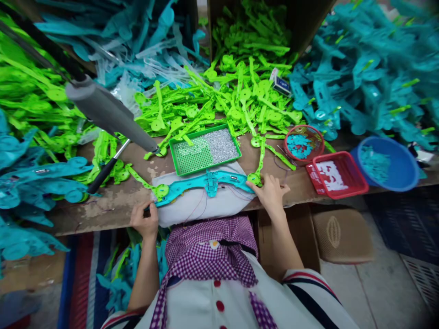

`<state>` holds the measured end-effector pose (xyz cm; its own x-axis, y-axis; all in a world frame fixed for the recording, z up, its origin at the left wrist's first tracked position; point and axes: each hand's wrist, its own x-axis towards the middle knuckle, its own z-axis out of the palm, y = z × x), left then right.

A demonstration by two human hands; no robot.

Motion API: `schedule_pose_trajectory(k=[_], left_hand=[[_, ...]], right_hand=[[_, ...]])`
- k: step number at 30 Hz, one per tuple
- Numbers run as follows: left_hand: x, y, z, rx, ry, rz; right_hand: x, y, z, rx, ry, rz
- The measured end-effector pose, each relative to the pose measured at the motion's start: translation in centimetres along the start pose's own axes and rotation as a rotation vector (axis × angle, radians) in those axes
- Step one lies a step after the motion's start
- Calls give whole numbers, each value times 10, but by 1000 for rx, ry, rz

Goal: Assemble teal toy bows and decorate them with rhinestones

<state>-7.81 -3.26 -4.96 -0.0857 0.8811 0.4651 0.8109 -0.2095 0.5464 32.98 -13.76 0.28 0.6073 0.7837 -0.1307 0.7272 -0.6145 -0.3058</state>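
Note:
A long turquoise plastic part (192,183), slightly arched with a clip-like block at its middle, lies across a white cloth (185,211) at the bench's front edge. A lime green arm with a round end (162,191) sits on its left end, and another green arm (254,178) on its right end. Thumb and fingers of my left hand (146,220) pinch the left tip. My right hand (270,194) grips the right end beside the green disc, its fingertips partly hidden. Thin red and blue wires hang from the turquoise part over the cloth.
Behind the cloth stands a green tray (192,157) of small metal pieces. A grey power screwdriver (109,112) hangs at left. Right are a red basket (358,185), a round basket (317,153) and a blue basin (404,169). Piles of green arms (192,107) and turquoise parts (370,68) surround the bench.

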Motion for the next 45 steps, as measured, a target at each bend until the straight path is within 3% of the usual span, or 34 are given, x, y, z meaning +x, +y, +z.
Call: schedule_pose_trajectory(k=[3,5,6,9,11,13,16,20,23,26,29,33,37,41,42,45], left_hand=[[-7,12,-8,6,130,2],[-20,34,-14,0,157,54],[-28,48,-16,-13,92,102],[-51,97,-10,-27,-420,225],[-58,123,0,32,-602,212],[-55,136,7,11,-705,186],[-35,134,1,-186,-855,81],[8,105,-38,-384,-1101,-80],[45,74,-74,-332,-1096,-29],[76,41,-94,-226,-1007,42],[95,18,-92,-144,-934,110],[99,6,-74,-81,-879,158],[81,11,-60,-51,-674,121],[44,46,-46,-206,-642,102],[35,59,-42,-262,-664,108],[20,92,-39,-424,-743,106]], right_hand=[[-20,-3,-13,75,153,-49],[-34,-15,-17,208,270,-158],[-38,-24,-16,287,288,-256],[-36,-56,7,407,205,-599],[-25,-72,30,349,155,-703],[-15,-78,49,266,134,-744],[-8,-73,59,186,148,-782],[-11,-59,52,155,203,-810],[-14,-49,45,132,184,-797],[-16,-38,39,95,117,-742],[-15,-28,37,79,101,-705],[-13,-19,38,98,124,-705],[-24,-26,24,63,171,-695],[-55,-78,-2,199,328,-734],[-62,-98,-4,294,275,-800],[-71,-158,1,455,-175,-914]])
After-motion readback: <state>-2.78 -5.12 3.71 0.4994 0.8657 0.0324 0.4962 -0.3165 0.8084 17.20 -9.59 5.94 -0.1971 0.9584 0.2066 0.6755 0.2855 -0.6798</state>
